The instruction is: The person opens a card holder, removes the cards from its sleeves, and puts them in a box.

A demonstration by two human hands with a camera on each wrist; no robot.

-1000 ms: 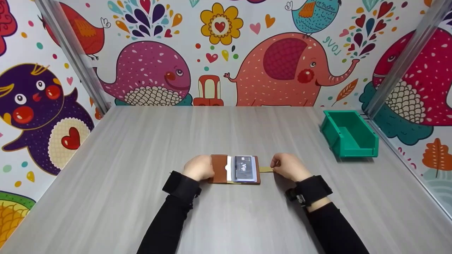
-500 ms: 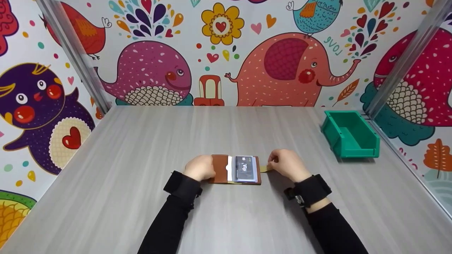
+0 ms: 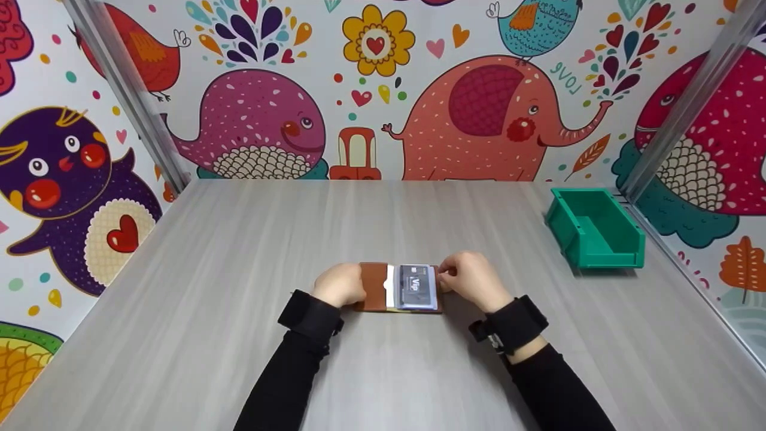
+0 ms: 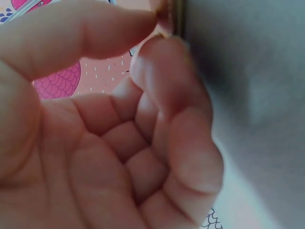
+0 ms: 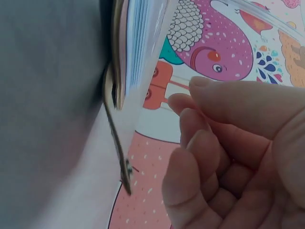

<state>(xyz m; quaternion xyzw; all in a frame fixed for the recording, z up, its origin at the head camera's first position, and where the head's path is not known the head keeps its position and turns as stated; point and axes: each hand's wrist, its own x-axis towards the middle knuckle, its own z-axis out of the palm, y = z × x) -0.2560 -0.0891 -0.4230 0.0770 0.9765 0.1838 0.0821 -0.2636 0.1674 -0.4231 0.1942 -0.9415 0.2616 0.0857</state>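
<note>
Head: wallet (image 3: pixel 375 287), long axis crosswise.

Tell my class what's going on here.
A person's left hand pinches the left edge of an open brown card wallet on the table. A card marked "Vip" shows in its right half. The right hand is by the wallet's right edge, loosely curled and holding nothing, clear of the strap sticking out there. A green bin stands farther back, to the right.
</note>
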